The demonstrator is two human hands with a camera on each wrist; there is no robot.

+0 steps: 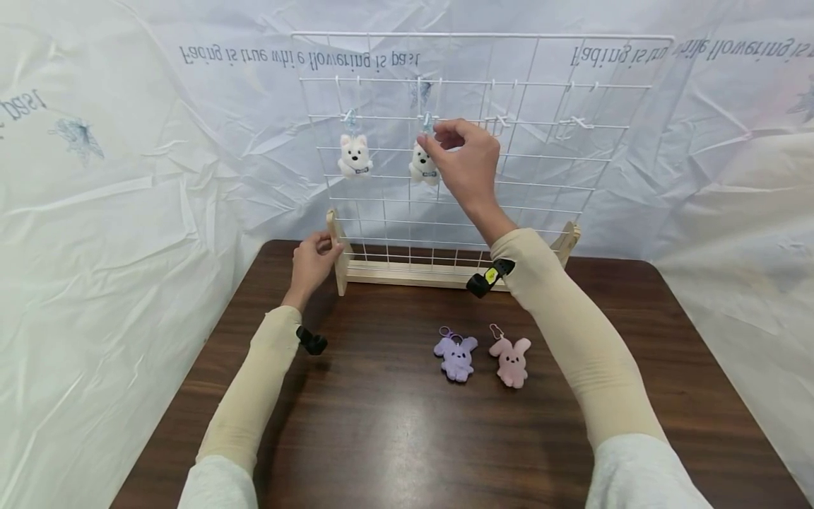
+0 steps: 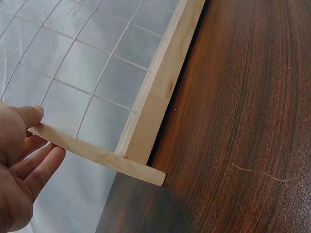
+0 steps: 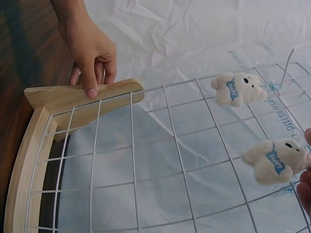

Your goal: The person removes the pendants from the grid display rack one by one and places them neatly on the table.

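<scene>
My left hand (image 1: 313,263) grips the left wooden upright (image 1: 341,265) of a wire grid stand, thumb on one face and fingers on the other. My right hand (image 1: 470,159) is at the upper middle of the white grid (image 1: 458,170), thumb and fingers curled at the top of a white plush dog keychain (image 1: 422,171). Its pale blue strap reaches up to a hook; the hand covers part of its head. Left of it, a matching plush dog (image 1: 355,157) hangs from another hook. In the right wrist view only fingertips (image 3: 304,189) show, beside the plush's head.
A purple plush bunny keychain (image 1: 456,359) and a pink plush bunny keychain (image 1: 511,362) lie on the dark wooden table (image 1: 381,410). More white hooks (image 1: 575,124) hang on the grid's right half. White printed sheeting (image 1: 159,177) surrounds the table.
</scene>
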